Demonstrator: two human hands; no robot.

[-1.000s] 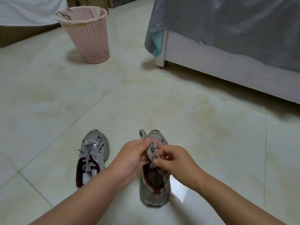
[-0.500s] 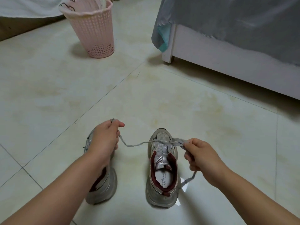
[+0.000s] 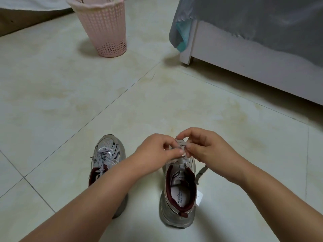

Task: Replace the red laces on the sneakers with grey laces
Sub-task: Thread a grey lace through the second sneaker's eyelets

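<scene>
Two grey sneakers with dark red collars stand side by side on the floor, toes pointing away from me. The left sneaker (image 3: 106, 154) carries a tied grey lace, and my left forearm crosses over its heel. Over the tongue of the right sneaker (image 3: 178, 194), my left hand (image 3: 155, 152) and my right hand (image 3: 206, 147) meet and pinch the grey lace (image 3: 181, 144) between fingertips. A loose end of that lace (image 3: 201, 173) hangs down the shoe's right side. My hands hide the shoe's toe and eyelets.
A pink perforated waste basket (image 3: 103, 27) stands at the back left. A white bed frame (image 3: 244, 67) draped with a grey sheet runs along the back right. The floor is pale glossy tile (image 3: 87, 95).
Half a second ago my hands were spread apart, pulling the lace ends out to both sides. They have come back together over the right sneaker's tongue, pinching the lace.
</scene>
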